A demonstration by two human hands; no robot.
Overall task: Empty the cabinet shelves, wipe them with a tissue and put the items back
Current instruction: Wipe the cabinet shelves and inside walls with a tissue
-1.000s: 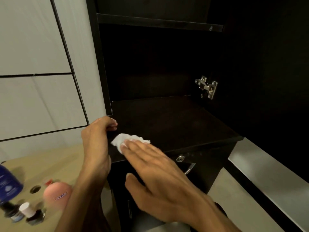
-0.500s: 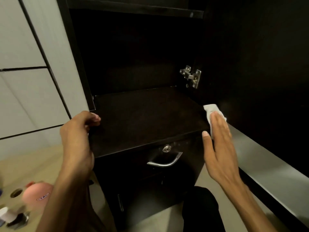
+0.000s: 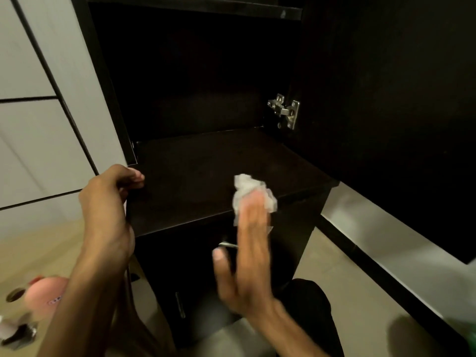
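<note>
Wiping step, mid-stroke. Right hand (image 3: 244,256) flat, fingers straight, pressing a crumpled white tissue (image 3: 248,191) onto the front edge of the dark shelf (image 3: 201,171), at about 5 o'clock on the shelf board; hand is motion-blurred. Its grip is released, palm-down, nothing clenched. Left hand (image 3: 108,202) at 9 o'clock of the shelf, fingers curled round the front-left corner of the cabinet (image 3: 110,81), grasping that edge, looks like bracing.

To do this step well, my read: keep the fingers flat so the tissue stays under them and doesn't slip off the lip, run overlapping passes from the back wall toward the front, and reach the back corners near the hinge (image 3: 284,110) at 2 o'clock. Tissue is bunched, so refolding would give more contact. Upper shelf (image 3: 195,7) at 12 o'clock likely needs wiping too; can't tell if it's done.

Shelf surface is dark brown, matte, bare where visible. Below it a dark drawer front with a metal handle (image 3: 228,244), mostly hidden behind the right hand. Pale panelled wall at 9 to 11 o'clock. Beige table (image 3: 41,253) at 7 o'clock holds removed items: a pink rounded bottle (image 3: 45,295), small dark bottles (image 3: 18,331), blurred. Items are not yet put back.
</note>
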